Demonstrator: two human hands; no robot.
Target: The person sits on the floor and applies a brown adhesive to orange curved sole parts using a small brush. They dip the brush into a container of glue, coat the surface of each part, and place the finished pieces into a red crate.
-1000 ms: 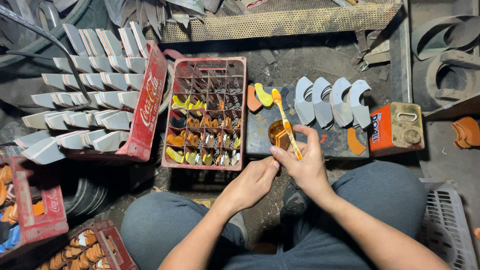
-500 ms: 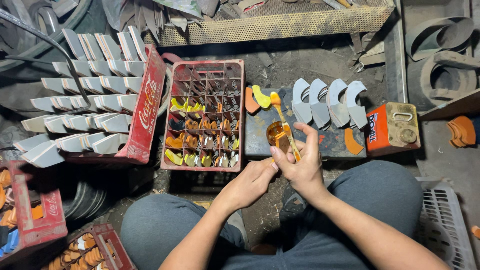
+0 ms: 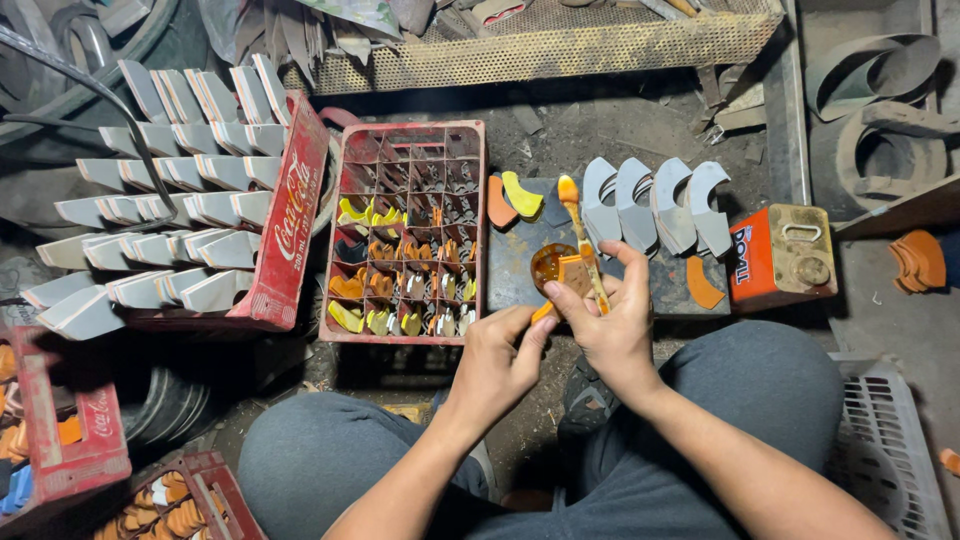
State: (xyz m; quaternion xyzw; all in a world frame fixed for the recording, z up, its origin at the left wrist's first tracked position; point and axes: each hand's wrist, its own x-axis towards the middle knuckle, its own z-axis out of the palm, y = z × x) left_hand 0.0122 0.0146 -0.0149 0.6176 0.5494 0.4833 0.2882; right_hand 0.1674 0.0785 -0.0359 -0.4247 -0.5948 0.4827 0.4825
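The left hand (image 3: 497, 352) pinches the lower corner of a small orange curved piece (image 3: 562, 275) above the dark bench (image 3: 520, 270), fingers closed on its edge. The right hand (image 3: 610, 320) is wrapped around a yellow-handled brush (image 3: 583, 240), whose handle lies across that piece. The piece looks light, thin and fairly stiff, probably slick with wet coating, so the bare edges seem the best hold.

Can (image 3: 782, 257) right of divided crate (image 3: 408, 235)
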